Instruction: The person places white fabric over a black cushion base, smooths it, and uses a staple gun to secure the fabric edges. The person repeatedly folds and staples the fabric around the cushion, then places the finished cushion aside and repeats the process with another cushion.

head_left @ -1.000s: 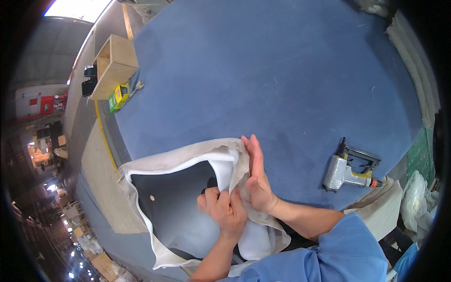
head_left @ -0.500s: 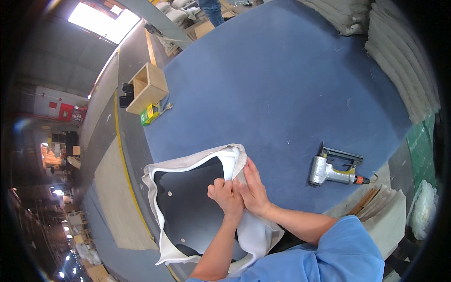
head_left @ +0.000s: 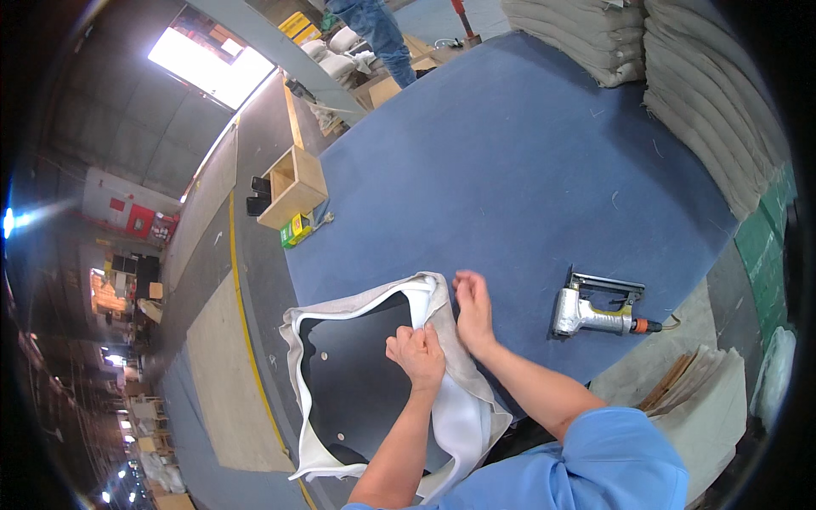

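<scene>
Fabric (head_left: 461,367) borders a dark panel (head_left: 357,374) at the tabletop's (head_left: 510,170) near side; the left hand (head_left: 418,357) pinches its right edge, the right hand (head_left: 476,314), loosely spread, is empty just beside. A slackening pinch could let it slip and crease.
</scene>
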`<act>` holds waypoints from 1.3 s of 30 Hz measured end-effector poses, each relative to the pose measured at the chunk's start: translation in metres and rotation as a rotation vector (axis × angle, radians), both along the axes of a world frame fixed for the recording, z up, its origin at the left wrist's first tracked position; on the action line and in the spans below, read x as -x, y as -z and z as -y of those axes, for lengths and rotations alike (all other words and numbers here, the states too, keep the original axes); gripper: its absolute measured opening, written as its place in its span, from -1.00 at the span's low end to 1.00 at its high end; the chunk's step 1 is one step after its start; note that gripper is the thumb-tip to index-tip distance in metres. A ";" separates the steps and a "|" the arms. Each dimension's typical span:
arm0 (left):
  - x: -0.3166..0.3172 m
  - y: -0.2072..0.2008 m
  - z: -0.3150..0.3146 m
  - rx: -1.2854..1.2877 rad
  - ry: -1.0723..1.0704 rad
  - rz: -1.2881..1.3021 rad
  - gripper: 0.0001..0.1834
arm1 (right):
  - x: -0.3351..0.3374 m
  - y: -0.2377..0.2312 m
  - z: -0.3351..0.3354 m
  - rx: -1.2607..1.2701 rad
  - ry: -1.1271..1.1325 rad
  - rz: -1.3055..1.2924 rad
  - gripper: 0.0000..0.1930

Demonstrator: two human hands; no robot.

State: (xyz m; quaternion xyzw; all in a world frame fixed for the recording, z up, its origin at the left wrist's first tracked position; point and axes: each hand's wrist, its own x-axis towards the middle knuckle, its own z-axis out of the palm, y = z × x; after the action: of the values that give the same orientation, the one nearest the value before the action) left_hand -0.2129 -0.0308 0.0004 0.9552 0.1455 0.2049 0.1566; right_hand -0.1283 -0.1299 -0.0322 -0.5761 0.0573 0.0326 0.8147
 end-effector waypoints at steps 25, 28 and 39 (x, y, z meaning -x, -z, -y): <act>0.001 -0.005 0.004 0.052 -0.010 0.043 -0.62 | 0.078 -0.032 0.036 0.515 -0.503 0.197 -0.21; 0.004 -0.003 -0.001 0.007 -0.039 0.056 -0.62 | 0.043 -0.051 0.090 0.703 -0.682 0.190 -0.52; 0.003 -0.011 0.005 0.052 -0.045 0.031 -0.63 | -0.095 -0.062 0.149 1.438 -0.687 0.282 -0.87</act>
State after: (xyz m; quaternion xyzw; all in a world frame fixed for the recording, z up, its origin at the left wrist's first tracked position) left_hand -0.2159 -0.0362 0.0109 0.9439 0.1701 0.2192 0.1789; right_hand -0.0333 -0.2786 0.0300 -0.9432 -0.2193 0.1630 0.1891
